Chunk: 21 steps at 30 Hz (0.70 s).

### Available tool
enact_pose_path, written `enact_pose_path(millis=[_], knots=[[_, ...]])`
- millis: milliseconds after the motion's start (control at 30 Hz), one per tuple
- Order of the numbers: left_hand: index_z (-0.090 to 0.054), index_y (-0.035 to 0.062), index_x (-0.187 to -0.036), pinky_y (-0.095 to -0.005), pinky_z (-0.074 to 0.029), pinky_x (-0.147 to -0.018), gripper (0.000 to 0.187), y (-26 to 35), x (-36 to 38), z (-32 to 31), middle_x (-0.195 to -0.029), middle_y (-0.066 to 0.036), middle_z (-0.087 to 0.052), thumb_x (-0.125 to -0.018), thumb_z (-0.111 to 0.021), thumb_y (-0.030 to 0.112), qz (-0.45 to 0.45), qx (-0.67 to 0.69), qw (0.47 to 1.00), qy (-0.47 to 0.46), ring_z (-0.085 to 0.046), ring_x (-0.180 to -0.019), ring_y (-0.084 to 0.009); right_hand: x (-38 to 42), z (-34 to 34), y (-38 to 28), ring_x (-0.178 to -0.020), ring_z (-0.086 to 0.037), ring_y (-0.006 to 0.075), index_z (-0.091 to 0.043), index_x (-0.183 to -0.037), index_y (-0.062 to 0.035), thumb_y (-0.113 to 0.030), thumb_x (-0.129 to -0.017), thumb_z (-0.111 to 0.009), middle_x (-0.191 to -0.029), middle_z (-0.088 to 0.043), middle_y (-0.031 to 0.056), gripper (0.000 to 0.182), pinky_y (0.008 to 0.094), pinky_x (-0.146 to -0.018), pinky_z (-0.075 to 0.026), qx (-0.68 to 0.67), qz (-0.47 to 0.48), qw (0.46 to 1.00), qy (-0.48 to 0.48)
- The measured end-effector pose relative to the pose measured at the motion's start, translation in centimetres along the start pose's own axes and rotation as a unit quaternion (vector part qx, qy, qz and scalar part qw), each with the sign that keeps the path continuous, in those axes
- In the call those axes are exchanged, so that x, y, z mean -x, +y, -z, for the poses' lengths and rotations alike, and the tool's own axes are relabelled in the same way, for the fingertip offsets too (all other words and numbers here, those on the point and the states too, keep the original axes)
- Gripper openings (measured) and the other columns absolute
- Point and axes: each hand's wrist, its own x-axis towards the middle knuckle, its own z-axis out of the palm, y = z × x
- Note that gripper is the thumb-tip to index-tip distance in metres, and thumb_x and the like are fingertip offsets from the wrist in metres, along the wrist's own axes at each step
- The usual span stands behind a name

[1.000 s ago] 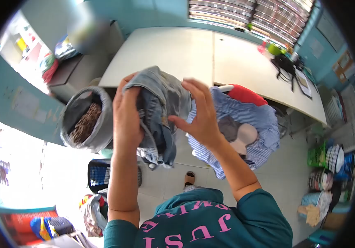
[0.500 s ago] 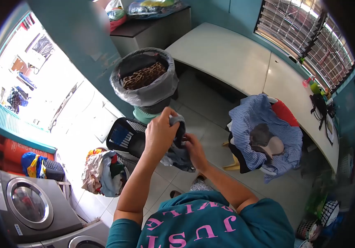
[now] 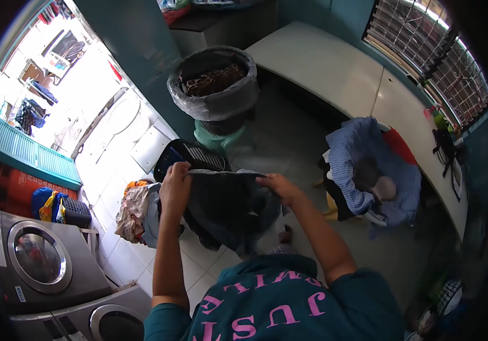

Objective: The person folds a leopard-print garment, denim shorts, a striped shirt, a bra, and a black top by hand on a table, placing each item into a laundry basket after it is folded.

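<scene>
A dark denim garment [image 3: 230, 207] hangs spread out in front of my body, held by its upper edge. My left hand [image 3: 176, 184] is closed on one end of that edge, and my right hand [image 3: 280, 186] pinches the other end. The lower part of the cloth droops in folds towards my feet. Just beyond the garment stands a black plastic basket [image 3: 190, 153], partly hidden by it. Left of my left hand lies a heap of mixed clothes [image 3: 136, 219].
A bin lined with clear plastic [image 3: 215, 107] holds leopard-print cloth and sits on a green stool [image 3: 221, 139]. Blue striped clothing [image 3: 346, 170] drapes over a load at right, beside the long white table [image 3: 312, 59]. Grey front-loading washers [image 3: 39, 261] stand at lower left.
The garment was bunched between my hands and is now opened out wide. My hands have moved apart, left hand to the left and right hand to the right. The view has shifted slightly.
</scene>
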Motion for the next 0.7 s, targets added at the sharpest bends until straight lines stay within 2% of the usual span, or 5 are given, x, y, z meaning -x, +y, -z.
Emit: enact_pose_path(millis=[67, 233, 367, 500, 700], knots=[[-0.052, 0.003, -0.083, -0.04, -0.042, -0.07, 0.01, 1.7, 1.6, -0.8, -0.08, -0.012, -0.052, -0.074, -0.051, 0.002, -0.088, -0.039, 0.982, 0.165, -0.053, -0.078, -0.0327, 0.5, -2.2, -2.0, -0.059, -0.058, 0.01, -0.06, -0.086, -0.0023, -0.028, -0.081, -0.062, -0.074, -0.061, 0.0006, 0.026, 0.0238, -0.052, -0.045, -0.036, -0.002, 0.999, -0.032], [-0.055, 0.0015, -0.105, -0.0284, -0.043, -0.083, 0.025, 1.4, 8.1, -9.8, -0.1, -0.01, -0.06, -0.084, -0.046, 0.011, 0.131, 0.324, 0.886, -0.304, -0.056, -0.095, -0.0223, -1.6, -5.7, -0.5, -0.062, -0.061, 0.0233, -0.059, -0.084, 0.0001, -0.044, -0.085, -0.049, -0.072, -0.063, 0.0148, 0.045, 0.0354, -0.057, -0.045, 0.314, 0.188, 0.931, 0.018], [-0.044, 0.0048, -0.12, -0.0343, -0.037, -0.092, 0.037, 0.3, 9.1, -14.4, -0.115, -0.009, -0.052, -0.088, -0.045, 0.023, 0.195, 0.591, 0.751, -0.221, -0.049, -0.107, -0.0237, 2.3, -9.8, 2.7, -0.075, -0.055, 0.0411, -0.058, -0.085, -0.0018, -0.046, -0.086, -0.046, -0.075, -0.057, 0.0248, 0.046, 0.0414, -0.063, -0.043, 0.43, 0.257, 0.864, 0.045], [-0.045, 0.0044, -0.118, -0.0343, -0.037, -0.091, 0.037, 1.2, 8.0, -14.6, -0.113, -0.009, -0.053, -0.087, -0.046, 0.025, 0.236, 0.641, 0.702, -0.2, -0.049, -0.105, -0.0233, 4.5, -10.1, 1.5, -0.071, -0.055, 0.0398, -0.058, -0.086, -0.0013, -0.044, -0.087, -0.045, -0.071, -0.056, 0.0237, 0.045, 0.0393, -0.062, -0.043, 0.32, 0.235, 0.918, 0.011], [-0.047, 0.0039, -0.116, -0.0342, -0.039, -0.09, 0.037, 1.3, 9.0, -14.1, -0.111, -0.01, -0.054, -0.087, -0.047, 0.027, 0.256, 0.655, 0.686, -0.187, -0.051, -0.102, -0.0227, 5.7, -10.4, 0.4, -0.061, -0.057, 0.0153, -0.059, -0.092, -0.0006, -0.036, -0.089, -0.047, -0.071, -0.061, 0.0063, 0.038, 0.0274, -0.062, -0.045, 0.2, 0.197, 0.953, -0.117]])
